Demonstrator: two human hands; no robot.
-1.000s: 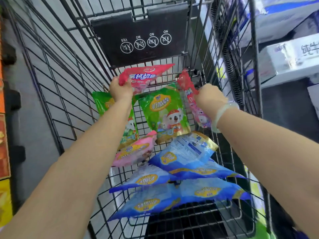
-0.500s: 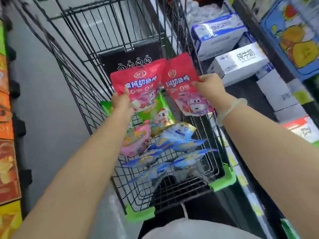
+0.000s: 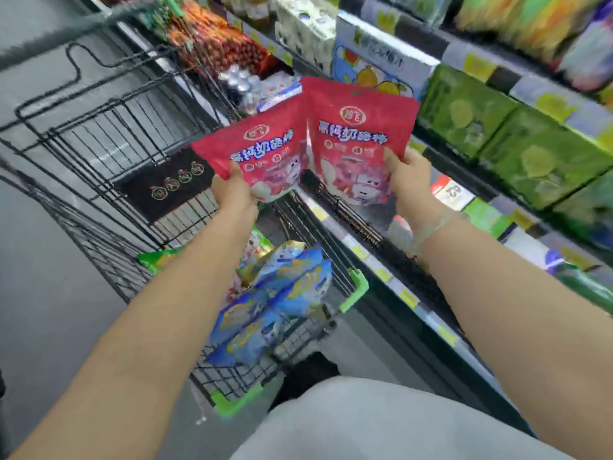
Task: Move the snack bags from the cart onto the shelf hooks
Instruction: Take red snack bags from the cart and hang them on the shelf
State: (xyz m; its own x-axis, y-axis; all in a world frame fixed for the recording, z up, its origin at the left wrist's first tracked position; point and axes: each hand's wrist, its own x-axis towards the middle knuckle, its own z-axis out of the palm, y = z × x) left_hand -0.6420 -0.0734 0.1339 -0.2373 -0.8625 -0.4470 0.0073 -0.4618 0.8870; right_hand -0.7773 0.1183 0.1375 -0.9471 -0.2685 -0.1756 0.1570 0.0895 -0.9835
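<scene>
Currently, the left hand [image 3: 234, 190] pinches the lower edge of the left red snack bag [image 3: 262, 144]. The thumb presses on the printed face, and the fingers behind the bag are hidden. The right hand [image 3: 409, 175] pinches the lower right edge of the right red snack bag [image 3: 358, 134] in the same manner. Both bags are held upright, side by side, with their inner edges close together. The left bag is above the far part of the cart [image 3: 99, 144]. The right bag is past the cart's right rim, in front of the shelf [image 3: 381, 270] carrying green boxes [image 3: 530, 154]. Blue bags [image 3: 275, 303] and 1 green bag [image 3: 159, 258] lie in the near end of the cart.

Compared with 0.5 s ago, both bags are higher and further right, towards the shelf. At 1.0 s ago, both hands were low inside the cart, gripping these 2 bags among the others.
</scene>
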